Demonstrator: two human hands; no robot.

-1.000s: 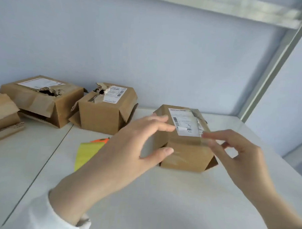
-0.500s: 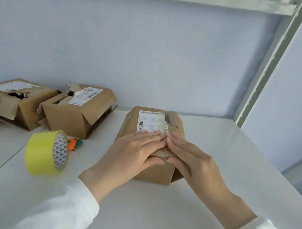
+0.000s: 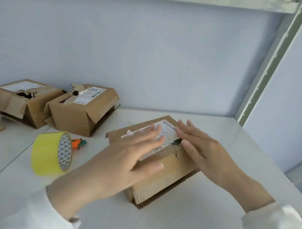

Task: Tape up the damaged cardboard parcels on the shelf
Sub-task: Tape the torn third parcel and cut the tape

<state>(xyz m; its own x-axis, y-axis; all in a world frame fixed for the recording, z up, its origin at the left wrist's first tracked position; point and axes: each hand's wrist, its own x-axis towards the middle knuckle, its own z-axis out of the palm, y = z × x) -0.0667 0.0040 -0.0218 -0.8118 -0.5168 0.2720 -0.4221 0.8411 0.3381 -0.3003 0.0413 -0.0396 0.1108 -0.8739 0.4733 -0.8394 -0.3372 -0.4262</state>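
Head camera view, looking down at a white shelf (image 3: 202, 220). A small cardboard parcel (image 3: 166, 180) lies under both hands, turned at an angle. The left hand (image 3: 127, 161) and right hand (image 3: 209, 151) are both flat over its top, fingers straight and spread, gripping nothing; blur hides whether they press the cardboard. Between the two sets of fingertips are a white shipping label (image 3: 165, 132) and a dark tear (image 3: 176, 144). A yellow tape roll (image 3: 50, 153) stands on edge, left of the left fingers and apart from them, with a small orange and green object (image 3: 78, 143) just behind it. Two torn parcels (image 3: 81, 114) (image 3: 22, 100) sit farther left. This looks like smoothing or checking the tear; next, one hand would need to fetch the tape.
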